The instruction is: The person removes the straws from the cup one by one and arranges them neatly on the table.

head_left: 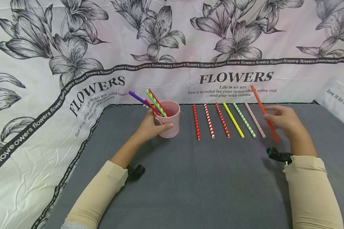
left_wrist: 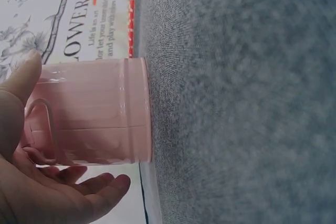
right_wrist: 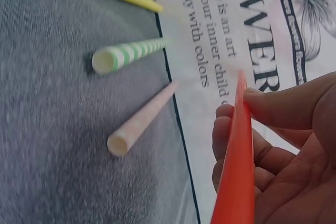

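Note:
A pink cup (head_left: 173, 125) with a side handle stands upright on the grey cloth, several straws (head_left: 137, 101) leaning out of it to the left. The left hand (head_left: 152, 126) grips the cup's left side, thumb across its front; in the left wrist view the hand (left_wrist: 47, 182) is around the handle side of the cup (left_wrist: 100, 111). At the right, the right hand (head_left: 283, 119) pinches a plain red straw (head_left: 261, 103) between thumb and fingers, tilted above the cloth. The right wrist view has the red straw (right_wrist: 236, 166) held by the hand (right_wrist: 283, 150) close to the camera.
Between the hands several paper straws lie side by side: red-patterned ones (head_left: 208, 121), a yellow one (head_left: 233, 120), a green-striped one (head_left: 244, 120) and a pale pink one (head_left: 255, 120). Behind them rises a white flower-printed cloth (head_left: 160, 82) with a black band.

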The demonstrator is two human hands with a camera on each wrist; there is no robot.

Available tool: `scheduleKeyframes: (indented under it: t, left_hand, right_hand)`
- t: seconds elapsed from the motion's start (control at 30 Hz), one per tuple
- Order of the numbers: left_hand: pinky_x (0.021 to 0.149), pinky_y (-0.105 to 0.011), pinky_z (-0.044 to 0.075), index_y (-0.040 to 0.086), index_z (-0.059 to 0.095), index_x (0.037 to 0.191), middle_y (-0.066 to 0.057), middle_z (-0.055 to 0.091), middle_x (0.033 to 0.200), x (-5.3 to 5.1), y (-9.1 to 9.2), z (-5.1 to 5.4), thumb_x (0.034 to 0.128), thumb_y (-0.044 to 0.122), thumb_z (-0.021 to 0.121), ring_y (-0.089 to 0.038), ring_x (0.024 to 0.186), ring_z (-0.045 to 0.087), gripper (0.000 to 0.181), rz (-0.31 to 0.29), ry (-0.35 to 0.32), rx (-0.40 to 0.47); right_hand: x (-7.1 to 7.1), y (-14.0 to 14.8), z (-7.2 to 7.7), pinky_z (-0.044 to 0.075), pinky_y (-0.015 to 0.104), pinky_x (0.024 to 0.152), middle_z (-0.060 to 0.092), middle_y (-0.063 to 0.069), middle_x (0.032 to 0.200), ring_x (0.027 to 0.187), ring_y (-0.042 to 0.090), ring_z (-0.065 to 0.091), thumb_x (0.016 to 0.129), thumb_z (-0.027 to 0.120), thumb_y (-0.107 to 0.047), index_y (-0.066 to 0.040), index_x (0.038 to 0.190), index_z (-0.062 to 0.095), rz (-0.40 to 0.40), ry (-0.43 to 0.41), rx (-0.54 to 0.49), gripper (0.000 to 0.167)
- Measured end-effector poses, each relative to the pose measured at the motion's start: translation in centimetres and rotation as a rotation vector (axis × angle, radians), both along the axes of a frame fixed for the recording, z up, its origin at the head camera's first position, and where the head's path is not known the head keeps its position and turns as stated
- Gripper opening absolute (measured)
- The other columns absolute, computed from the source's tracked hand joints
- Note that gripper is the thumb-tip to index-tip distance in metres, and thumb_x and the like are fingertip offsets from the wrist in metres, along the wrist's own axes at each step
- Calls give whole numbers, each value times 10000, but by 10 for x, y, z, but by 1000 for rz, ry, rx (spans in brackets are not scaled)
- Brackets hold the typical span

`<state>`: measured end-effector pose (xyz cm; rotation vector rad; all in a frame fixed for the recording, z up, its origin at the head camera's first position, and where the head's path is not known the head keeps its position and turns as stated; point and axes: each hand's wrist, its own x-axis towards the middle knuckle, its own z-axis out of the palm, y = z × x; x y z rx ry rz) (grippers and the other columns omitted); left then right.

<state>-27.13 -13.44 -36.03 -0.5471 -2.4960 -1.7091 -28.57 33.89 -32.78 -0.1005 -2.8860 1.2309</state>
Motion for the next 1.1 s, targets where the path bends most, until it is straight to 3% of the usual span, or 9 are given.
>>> scheduleKeyframes:
  t: [0.57, 0.87, 1.1]
  left_hand:
    - [1040, -462, 438, 82, 387, 1439, -103, 476, 1370, 2, 1, 0, 838, 242, 828, -261, 1246, 503, 762, 52, -30, -25]
    - [1021, -450, 457, 90, 366, 1451, -95, 482, 1371, 0, 2, -2, 821, 235, 839, -246, 1223, 512, 801, 40, -21, -12]
    - [1045, -467, 434, 104, 365, 1460, -100, 479, 1387, 0, 3, -1, 835, 230, 829, -265, 1273, 492, 788, 57, -37, -18]
  right_hand:
    - [-1, 14, -11, 542, 393, 670, 524, 364, 1205, 895, 348, 601, 998, 545, -113, 107, 1420, 425, -43, -82, 57, 490]
    - [-1, 22, -17, 511, 471, 687, 505, 410, 1244, 969, 449, 591, 976, 565, -131, 91, 1372, 473, -62, -124, 214, 463]
    - [-1, 19, -17, 520, 459, 647, 510, 404, 1251, 933, 447, 609, 964, 573, -109, 77, 1364, 479, -73, -162, 267, 452]
